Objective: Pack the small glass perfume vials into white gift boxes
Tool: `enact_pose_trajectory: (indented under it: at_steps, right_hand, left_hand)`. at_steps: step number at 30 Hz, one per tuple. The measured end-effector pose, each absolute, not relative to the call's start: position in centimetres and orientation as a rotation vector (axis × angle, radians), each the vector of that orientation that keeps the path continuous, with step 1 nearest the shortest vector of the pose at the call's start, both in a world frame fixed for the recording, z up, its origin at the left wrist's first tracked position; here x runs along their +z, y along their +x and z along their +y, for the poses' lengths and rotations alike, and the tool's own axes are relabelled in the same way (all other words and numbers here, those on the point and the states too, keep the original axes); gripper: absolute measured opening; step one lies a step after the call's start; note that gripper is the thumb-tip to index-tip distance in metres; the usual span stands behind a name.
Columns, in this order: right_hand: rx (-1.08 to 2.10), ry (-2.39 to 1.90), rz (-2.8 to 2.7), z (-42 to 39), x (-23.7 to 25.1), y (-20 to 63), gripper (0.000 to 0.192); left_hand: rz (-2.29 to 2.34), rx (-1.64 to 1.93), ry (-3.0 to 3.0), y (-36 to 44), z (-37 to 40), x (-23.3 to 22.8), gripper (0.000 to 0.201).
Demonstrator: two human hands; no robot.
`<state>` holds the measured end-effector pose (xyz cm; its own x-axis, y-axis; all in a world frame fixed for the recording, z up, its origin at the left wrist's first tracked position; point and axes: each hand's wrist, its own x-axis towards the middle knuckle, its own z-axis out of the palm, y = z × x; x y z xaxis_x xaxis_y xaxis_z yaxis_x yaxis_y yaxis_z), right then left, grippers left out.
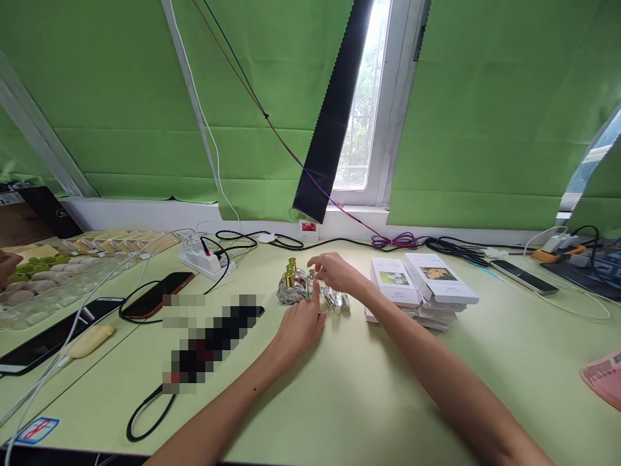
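**Near the table's far edge: small bottles being handled**

Toward the far middle of the pale green table [339, 401], both hands work at a cluster of small glass bottles [291, 288] with gold caps. Right hand [334, 272] pinches a slim clear vial [312, 279] upright; left hand [301, 327] lies loosely curled, forefinger touching it. Judged: sorting or assembling step; next move calls for a fine, steady grip. White flat cartons [427, 285] stand stacked just beside
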<state>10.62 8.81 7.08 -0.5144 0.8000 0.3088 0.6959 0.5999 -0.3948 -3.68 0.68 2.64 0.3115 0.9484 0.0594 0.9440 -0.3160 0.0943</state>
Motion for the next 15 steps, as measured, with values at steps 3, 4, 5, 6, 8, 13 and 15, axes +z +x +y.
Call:
enact_pose_trajectory:
  at_steps: [3, 4, 5, 6, 8, 13, 15]
  right_hand:
    - [0.276, -1.155, -2.394, 8.96, 6.97, 10.68, 0.035]
    - [0.267, -1.142, -2.400, 8.97, 6.94, 10.69, 0.036]
    - [0.259, -1.131, -2.404, 8.97, 6.91, 10.70, 0.037]
    - [0.253, -1.126, -2.407, 8.97, 6.90, 10.70, 0.038]
    - [0.238, -1.124, -2.419, 8.95, 6.91, 10.73, 0.039]
    - [0.181, -1.097, -2.460, 9.03, 6.91, 10.77, 0.040]
    - [0.174, -1.090, -2.463, 9.12, 6.83, 10.77, 0.038]
  left_hand:
    - [1.827, 0.158, 2.519, -3.78, 0.87, 2.35, 0.069]
    - [1.825, 0.160, 2.523, -3.81, 0.92, 2.26, 0.070]
    - [1.818, 0.162, 2.525, -3.83, 0.97, 2.19, 0.071]
    - [1.807, 0.162, 2.527, -3.85, 1.00, 2.13, 0.071]
    - [1.786, 0.162, 2.528, -3.89, 1.04, 2.07, 0.072]
    - [1.786, 0.172, 2.535, -3.93, 1.06, 2.01, 0.072]
    - [1.792, 0.169, 2.533, -3.92, 1.08, 2.01, 0.071]
